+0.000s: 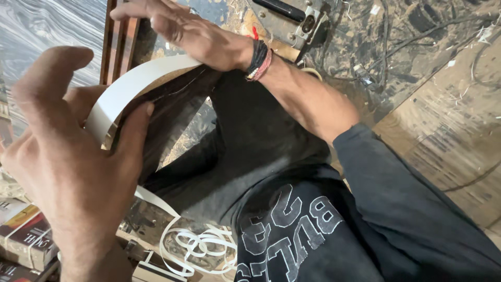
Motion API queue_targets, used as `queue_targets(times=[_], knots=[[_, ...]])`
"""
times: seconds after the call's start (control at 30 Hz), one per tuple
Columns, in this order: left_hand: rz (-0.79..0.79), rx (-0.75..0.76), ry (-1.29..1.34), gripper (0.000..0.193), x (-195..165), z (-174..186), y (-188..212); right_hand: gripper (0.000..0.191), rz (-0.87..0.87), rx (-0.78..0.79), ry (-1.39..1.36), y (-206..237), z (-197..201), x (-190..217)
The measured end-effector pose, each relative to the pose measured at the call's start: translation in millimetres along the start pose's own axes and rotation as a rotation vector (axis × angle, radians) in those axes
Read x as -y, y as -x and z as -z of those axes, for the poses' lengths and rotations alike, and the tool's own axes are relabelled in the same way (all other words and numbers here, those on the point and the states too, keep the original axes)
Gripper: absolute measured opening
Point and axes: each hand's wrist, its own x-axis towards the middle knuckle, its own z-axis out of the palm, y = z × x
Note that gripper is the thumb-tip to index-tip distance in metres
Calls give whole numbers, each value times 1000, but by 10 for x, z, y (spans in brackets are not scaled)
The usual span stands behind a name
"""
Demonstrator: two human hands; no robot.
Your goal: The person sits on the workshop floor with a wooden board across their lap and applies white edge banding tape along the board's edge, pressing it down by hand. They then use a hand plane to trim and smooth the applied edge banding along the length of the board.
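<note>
Pinched in my left hand, the white flat edge-banding strip bends; my right hand presses it flat-palmed on a dark wooden board. Loose white strip coils lie on the dusty, sawdust-strewn floor.

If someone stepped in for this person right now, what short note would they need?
Left hand: pinches the white flexible edge strip, bending it in a curve.
Right hand: lies flat, pressing the strip's far end against the dark wooden board edge.
Loose white strip offcuts lie coiled on the floor below.
Done: far end is pressed on.
Left: the curved stretch near the left hand stands off the board.
</note>
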Motion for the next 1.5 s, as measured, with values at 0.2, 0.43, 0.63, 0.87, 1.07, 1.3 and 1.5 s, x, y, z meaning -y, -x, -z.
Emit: queue_targets(times=[0.2, 0.43, 0.63, 0.87, 1.07, 1.3, 1.5], knots=[[9, -26, -6, 69, -10, -34, -1, 73, -182, -20, 77, 231, 216, -432], [-6, -24, -44, 71, -38, -6, -31, 68, -21, -11, -11, 134, 86, -247], [-7, -3, 10, 71, -32, -49, -43, 65, 17, 30, 53, 62, 53, -5], [-25, -52, 19, 72, -30, -57, -20, 78, -294, 45, 44, 356, 274, -699], [-2, -59, 21, 71, -12, -43, -87, 86, -135, 88, -54, 198, 197, -529], [21, -22, 40, 67, -14, -116, -90, 75, 22, 150, -113, -83, 74, -32], [7, -69, 19, 67, -109, -37, -124, 77, -194, 107, 6, 136, 263, -334]])
